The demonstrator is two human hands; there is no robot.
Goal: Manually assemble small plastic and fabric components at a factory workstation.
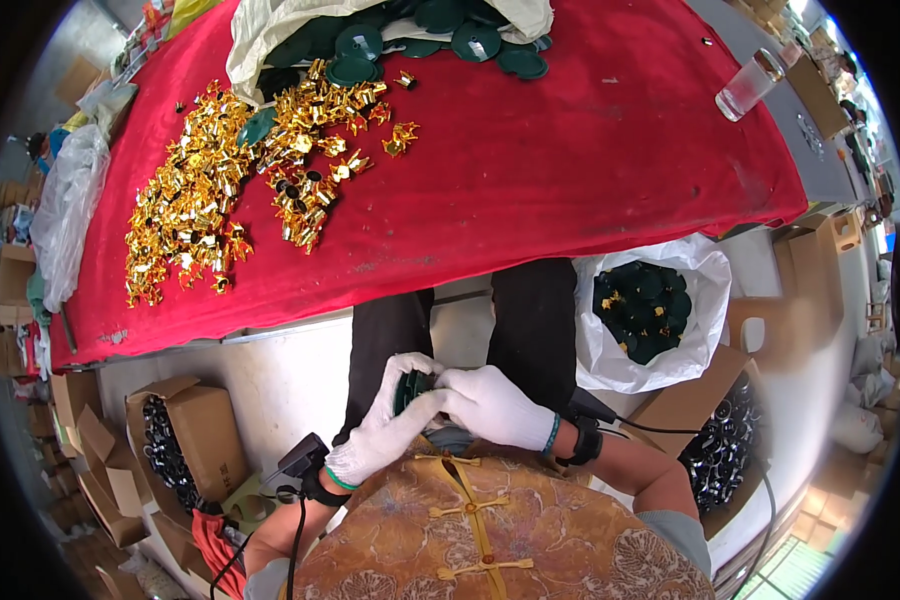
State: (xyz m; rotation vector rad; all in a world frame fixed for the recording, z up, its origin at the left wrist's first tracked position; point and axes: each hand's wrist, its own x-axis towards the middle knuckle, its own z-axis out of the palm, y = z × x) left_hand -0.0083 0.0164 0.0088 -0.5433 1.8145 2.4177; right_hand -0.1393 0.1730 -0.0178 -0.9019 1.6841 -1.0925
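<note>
Both my hands wear white knit gloves and meet over my lap, below the table's near edge. My left hand [388,425] is wrapped round a dark green round piece [407,390], of which only part shows between the gloves. Against its right side my right hand [500,408] is closed, with the fingertips pressed at the piece; whether they pinch a small part is hidden. On the red-covered table, gold pronged pieces [195,185] lie in a large loose heap. Beyond them dark green discs [358,42] spill from a white sack [245,62].
By my right leg stands an open white sack [705,345] of green discs with gold bits. Cardboard boxes [215,440] of shiny dark parts [725,450] flank me. A clear glass [750,88] lies at the table's [570,170] far right. Cables run from my wrist straps.
</note>
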